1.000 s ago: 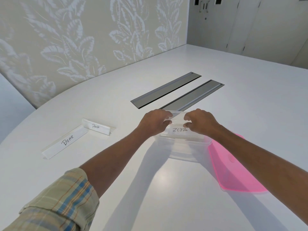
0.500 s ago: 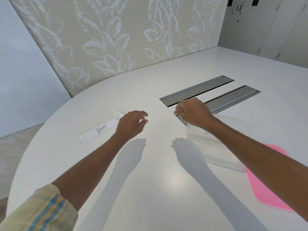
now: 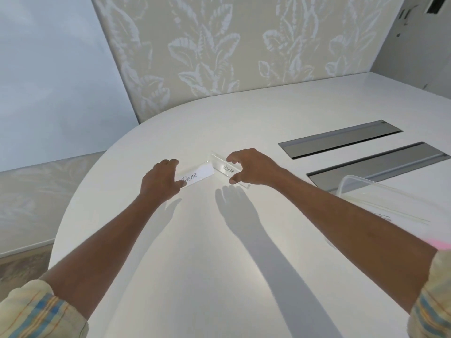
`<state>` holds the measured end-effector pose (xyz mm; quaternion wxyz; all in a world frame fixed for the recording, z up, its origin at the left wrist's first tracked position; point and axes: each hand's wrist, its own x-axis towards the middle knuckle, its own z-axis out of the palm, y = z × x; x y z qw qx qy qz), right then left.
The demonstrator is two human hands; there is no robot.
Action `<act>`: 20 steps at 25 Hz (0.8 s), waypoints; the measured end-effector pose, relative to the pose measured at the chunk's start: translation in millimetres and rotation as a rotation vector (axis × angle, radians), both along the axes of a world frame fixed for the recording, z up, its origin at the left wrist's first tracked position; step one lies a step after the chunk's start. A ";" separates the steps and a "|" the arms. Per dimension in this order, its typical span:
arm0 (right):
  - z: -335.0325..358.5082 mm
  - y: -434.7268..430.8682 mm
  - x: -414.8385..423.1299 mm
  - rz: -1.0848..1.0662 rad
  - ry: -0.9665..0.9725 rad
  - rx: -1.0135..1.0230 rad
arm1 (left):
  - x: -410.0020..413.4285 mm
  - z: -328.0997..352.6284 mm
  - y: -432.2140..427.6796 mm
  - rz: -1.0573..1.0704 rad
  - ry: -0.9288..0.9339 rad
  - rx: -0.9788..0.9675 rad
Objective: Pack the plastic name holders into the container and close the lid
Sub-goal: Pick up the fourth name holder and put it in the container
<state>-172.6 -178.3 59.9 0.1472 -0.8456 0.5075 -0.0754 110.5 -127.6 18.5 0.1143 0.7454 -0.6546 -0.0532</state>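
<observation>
Two clear plastic name holders lie end to end on the white table. My left hand (image 3: 162, 179) covers the left end of the holder marked BEAR (image 3: 199, 175), thumb on its front face and fingers curled over its far edge. Arched over the holder marked PANDA (image 3: 225, 168), my right hand (image 3: 253, 168) has index and thumb apart on either side of it. The clear container (image 3: 352, 185) stands at the right, partly hidden by my right forearm. A holder (image 3: 385, 217) lies faintly visible inside it. Only a sliver of the pink lid (image 3: 443, 245) shows.
Two grey metal cable slots (image 3: 341, 142) (image 3: 380, 164) are set into the table beyond the container. The table's curved edge (image 3: 80, 191) runs close on the left. A leaf-patterned wall panel (image 3: 231, 52) stands behind.
Both hands left the container and moved left to the two holders on the table. The view turned left, so the container and lid now sit at the right edge.
</observation>
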 end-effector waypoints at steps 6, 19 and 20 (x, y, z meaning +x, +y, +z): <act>-33.4 -33.7 81.6 0.142 0.157 -0.096 | 43.3 -37.5 -10.5 0.039 0.033 0.102; -80.0 -71.5 129.3 0.176 0.264 -0.205 | 56.9 -59.4 -20.2 -0.021 0.101 0.035; -79.6 -70.7 129.0 0.170 0.258 -0.219 | 57.0 -59.2 -19.2 -0.018 0.098 0.025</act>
